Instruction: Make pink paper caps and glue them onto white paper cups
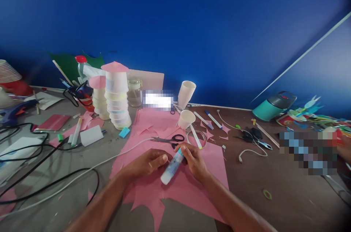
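Observation:
A white-and-blue glue stick [173,166] with a teal end slants over the pink paper [208,177]. My right hand [193,160] is closed around its upper end. Just left of the tube is my left hand [146,162], its fingers curled under and the thumb laid forward; whatever they may pinch is hidden. Black-handled scissors [171,139] lie on the pink sheet beyond both hands. A paper cup [187,119] and a roll of tape [201,138] sit farther back, with a white marker [196,137] across the roll.
Stacked cup towers with pink paper roofs [116,93] stand back left. Black cables [55,188] and a white cord [109,158] cross the left side. On the right are markers [213,119], pliers [263,144] and a teal flask [268,107]. Another person's hand [344,148] shows at the right edge.

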Motion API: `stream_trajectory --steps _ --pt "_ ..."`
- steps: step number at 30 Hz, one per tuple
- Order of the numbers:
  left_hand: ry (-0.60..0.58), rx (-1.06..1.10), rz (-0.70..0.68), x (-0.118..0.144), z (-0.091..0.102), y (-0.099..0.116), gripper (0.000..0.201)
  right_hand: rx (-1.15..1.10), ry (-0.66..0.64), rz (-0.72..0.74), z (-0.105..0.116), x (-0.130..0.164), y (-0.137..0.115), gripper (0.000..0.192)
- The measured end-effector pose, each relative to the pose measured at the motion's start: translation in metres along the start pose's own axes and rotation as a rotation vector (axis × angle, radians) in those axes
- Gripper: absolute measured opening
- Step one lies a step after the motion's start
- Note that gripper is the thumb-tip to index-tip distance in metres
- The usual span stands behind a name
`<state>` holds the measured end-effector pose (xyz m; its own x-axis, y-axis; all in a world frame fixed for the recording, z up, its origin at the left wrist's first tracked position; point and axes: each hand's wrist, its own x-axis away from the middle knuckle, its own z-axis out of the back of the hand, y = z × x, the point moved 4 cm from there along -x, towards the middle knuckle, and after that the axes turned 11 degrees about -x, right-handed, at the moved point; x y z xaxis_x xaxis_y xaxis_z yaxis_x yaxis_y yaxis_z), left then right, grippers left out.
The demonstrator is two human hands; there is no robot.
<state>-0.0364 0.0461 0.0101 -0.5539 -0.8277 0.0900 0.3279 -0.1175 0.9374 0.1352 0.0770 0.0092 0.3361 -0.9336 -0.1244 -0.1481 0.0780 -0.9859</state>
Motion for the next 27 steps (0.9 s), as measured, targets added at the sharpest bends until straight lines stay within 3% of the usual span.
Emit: stream_trajectory --steps 5,11,16,21,23,27 --pt "-0.055 0.104 -0.038 0.001 0.0 -0.001 0.054 -0.047 -0.002 -0.024 -0.003 0.0 -0.001 0.057" --pt "-0.108 0.078 -0.04 0.001 -0.001 -0.006 0.058 -0.053 -0.048 -0.045 -0.007 0.002 0.0 0.059" --pt "-0.109 0.211 0.034 0.0 -0.001 -0.006 0.051 -0.15 -0.032 -0.063 -0.003 0.003 0.006 0.057" --pt "-0.062 0.257 0.009 -0.001 -0.001 -0.001 0.042 -0.318 -0.203 -0.145 -0.014 0.006 0.006 0.051" --pt "0.021 0.2 0.017 -0.002 0.001 -0.001 0.041 -0.332 -0.168 -0.185 -0.013 0.005 0.005 0.044" --pt "0.421 -0.151 0.031 0.0 0.016 -0.002 0.026 -0.334 0.061 -0.175 0.007 -0.002 0.006 0.045"
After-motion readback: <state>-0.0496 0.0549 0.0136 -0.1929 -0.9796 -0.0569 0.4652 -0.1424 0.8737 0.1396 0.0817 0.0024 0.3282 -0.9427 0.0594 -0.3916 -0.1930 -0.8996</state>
